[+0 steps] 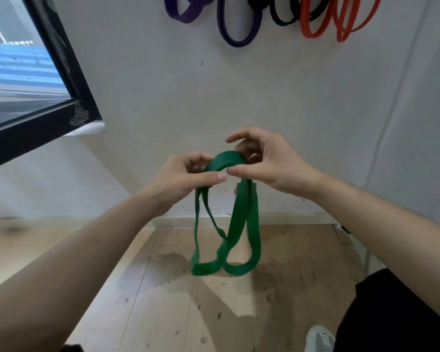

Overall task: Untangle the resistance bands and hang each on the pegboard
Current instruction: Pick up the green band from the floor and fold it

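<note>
left hand (pixel 188 177) fingers curled, pinching green resistance band (pixel 225 161) at its top arch | right hand (pixel 271 161) fingers hooked round same arch, index lifted | loops dangling twisted mid-scene above floor (pixel 137 288) | purple bands (pixel 236 43), red bands (pixel 313 33) hanging far

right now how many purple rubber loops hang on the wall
2: one purple rubber loop at the row's left end, another lower to its right, beside a black rubber loop. Tops are cropped; more may be hidden.

left hand (pixel 186 176) bare | right hand (pixel 269 161) bare | forearms (pixel 87 250) uncovered to frame edge | black garment (pixel 396 313) lower right | pale grey shoe (pixel 319 337) with ribbed top
</note>
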